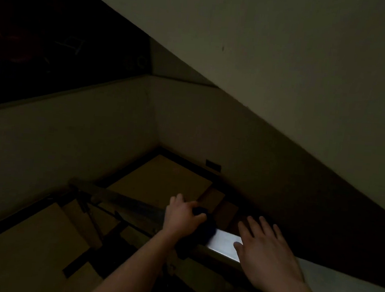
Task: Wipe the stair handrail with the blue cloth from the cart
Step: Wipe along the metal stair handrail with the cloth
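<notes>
The soft, limp cloth [201,218], judged best bunched under the palm, was pressed onto the rail [225,243] by the closed left hand [182,216], while the right hand [263,252] was spread flat, empty.

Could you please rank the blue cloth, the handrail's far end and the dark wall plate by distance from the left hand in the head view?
From the left hand:
1. Blue cloth, under its palm.
2. Handrail's far end, leftward.
3. Dark wall plate, on the wall beyond.

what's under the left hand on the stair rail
The blue cloth is bunched under the left hand, pressed onto the handrail. Only its dark edge shows past the fingers; the rest, and the rail surface beneath it, are covered.
</notes>
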